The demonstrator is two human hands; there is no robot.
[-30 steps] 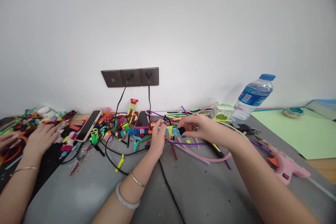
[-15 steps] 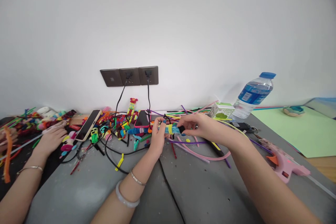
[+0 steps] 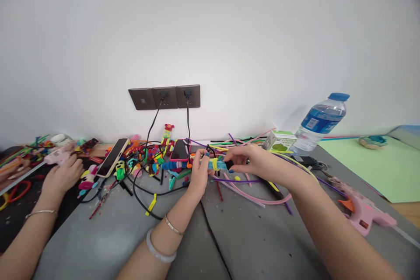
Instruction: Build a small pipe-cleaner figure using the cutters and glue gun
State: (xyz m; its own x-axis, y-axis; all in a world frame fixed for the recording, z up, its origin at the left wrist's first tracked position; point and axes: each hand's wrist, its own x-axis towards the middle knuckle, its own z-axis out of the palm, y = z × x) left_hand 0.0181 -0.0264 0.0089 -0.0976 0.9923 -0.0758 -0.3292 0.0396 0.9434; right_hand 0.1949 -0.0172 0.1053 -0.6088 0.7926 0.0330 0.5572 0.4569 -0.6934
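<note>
My left hand (image 3: 199, 174) is closed around a blue pipe-cleaner figure (image 3: 215, 164) with a yellow band, held level just above the table. At the figure's right end, my right hand (image 3: 248, 159) pinches a small black piece (image 3: 229, 165) between thumb and fingers. Whether that piece is fixed to the figure I cannot tell. Behind my left wrist, a dark blue wrapped length (image 3: 170, 165) shows to the left; its join to the figure is hidden. A red-edged phone (image 3: 179, 150) lies just behind my left hand.
At left a co-worker's hand (image 3: 62, 175) is at a pink glue gun (image 3: 56, 156). Another pink glue gun (image 3: 364, 212) lies right, near a tilted water bottle (image 3: 323, 118) and a small carton (image 3: 279, 141). Black cables (image 3: 210, 227) cross the grey table (image 3: 249, 236). Pipe cleaners (image 3: 243, 192) lie around.
The view has shifted slightly, moving the scene a little right. My hands keep their hold. At left, the co-worker's orange strip has dropped from sight, and the glue gun there shows more plainly.
</note>
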